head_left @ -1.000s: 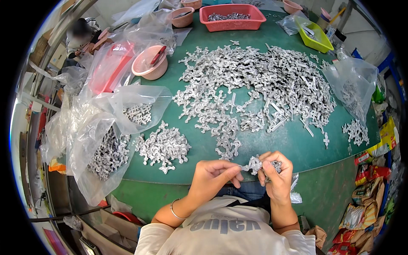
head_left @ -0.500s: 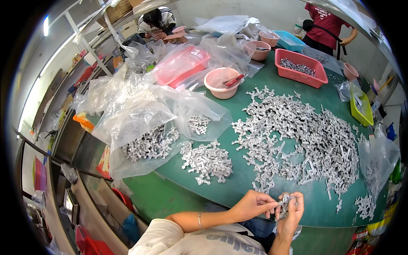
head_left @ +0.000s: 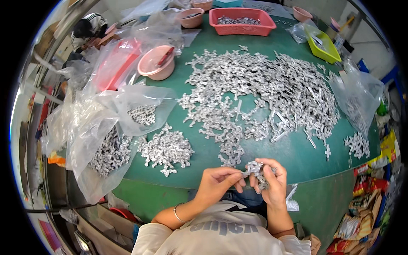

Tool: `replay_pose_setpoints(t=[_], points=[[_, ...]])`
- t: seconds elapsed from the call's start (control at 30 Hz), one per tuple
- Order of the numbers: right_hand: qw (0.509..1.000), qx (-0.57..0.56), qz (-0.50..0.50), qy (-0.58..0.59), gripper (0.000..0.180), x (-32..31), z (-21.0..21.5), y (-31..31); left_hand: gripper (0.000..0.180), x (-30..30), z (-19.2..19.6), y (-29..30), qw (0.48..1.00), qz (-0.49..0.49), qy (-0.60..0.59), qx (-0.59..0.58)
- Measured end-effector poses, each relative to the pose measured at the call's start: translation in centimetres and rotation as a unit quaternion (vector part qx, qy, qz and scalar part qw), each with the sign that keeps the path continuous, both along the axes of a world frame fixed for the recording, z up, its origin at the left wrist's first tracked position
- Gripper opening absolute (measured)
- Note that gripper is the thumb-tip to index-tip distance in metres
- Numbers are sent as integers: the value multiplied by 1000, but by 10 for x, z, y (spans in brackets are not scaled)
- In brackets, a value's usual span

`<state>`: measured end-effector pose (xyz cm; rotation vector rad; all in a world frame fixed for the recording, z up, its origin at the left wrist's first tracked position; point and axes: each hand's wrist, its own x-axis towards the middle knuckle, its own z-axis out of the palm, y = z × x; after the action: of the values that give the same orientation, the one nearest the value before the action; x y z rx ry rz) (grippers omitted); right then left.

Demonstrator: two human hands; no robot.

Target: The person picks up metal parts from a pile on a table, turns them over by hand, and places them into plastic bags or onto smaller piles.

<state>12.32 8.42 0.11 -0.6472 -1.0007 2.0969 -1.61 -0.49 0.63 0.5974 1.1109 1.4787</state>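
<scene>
In front of my body, at the table's near edge, my right hand [head_left: 274, 182] is closed around a clump of small grey metal parts [head_left: 256, 168]. The parts have curved, lobed outlines. Coming in from the left, my left hand [head_left: 219, 182] pinches one small metal part [head_left: 245, 174] between thumb and forefinger, right against the clump. Just beyond my hands lies a wide heap of similar metal parts [head_left: 255, 76], with a few straight bars among them. A smaller pile [head_left: 165, 148] sits to the left of my hands.
Clear plastic bags [head_left: 97, 170] with more parts lie on the left. Farther back are a pink bowl [head_left: 156, 63] holding a red-handled tool, a red tray [head_left: 242, 27] of parts and a yellow-green basket [head_left: 325, 46]. Another bag [head_left: 359, 100] lies at right. A person [head_left: 87, 32] sits far left.
The view has swung to the right and down, so the table's contents appear shifted left. My hands stay together at the clump. The standing person at far right has left the view.
</scene>
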Motion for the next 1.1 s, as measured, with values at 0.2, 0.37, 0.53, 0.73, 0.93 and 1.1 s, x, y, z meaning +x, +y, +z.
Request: replay_pose_setpoints(t=[0.2, 0.37, 0.53, 0.73, 0.93, 1.1], points=[[999, 35, -18, -17, 16, 6, -3, -1, 12, 6, 3, -1, 996, 28, 73, 29], [997, 74, -34, -15, 15, 5, -4, -3, 17, 4, 4, 1, 931, 104, 333, 103], [999, 47, -18, -3, 15, 7, -7, -3, 26, 8, 9, 2, 854, 164, 465, 169], [999, 1, -10, 33, 17, 10, -5, -6, 30, 11, 12, 0, 861, 152, 455, 170], [1000, -4, 9, 29, 18, 12, -2, -7, 29, 11, 16, -2, 888, 134, 419, 136], [1000, -7, 4, 20, 17, 13, -2, -8, 27, 11, 16, -3, 889, 131, 415, 142]])
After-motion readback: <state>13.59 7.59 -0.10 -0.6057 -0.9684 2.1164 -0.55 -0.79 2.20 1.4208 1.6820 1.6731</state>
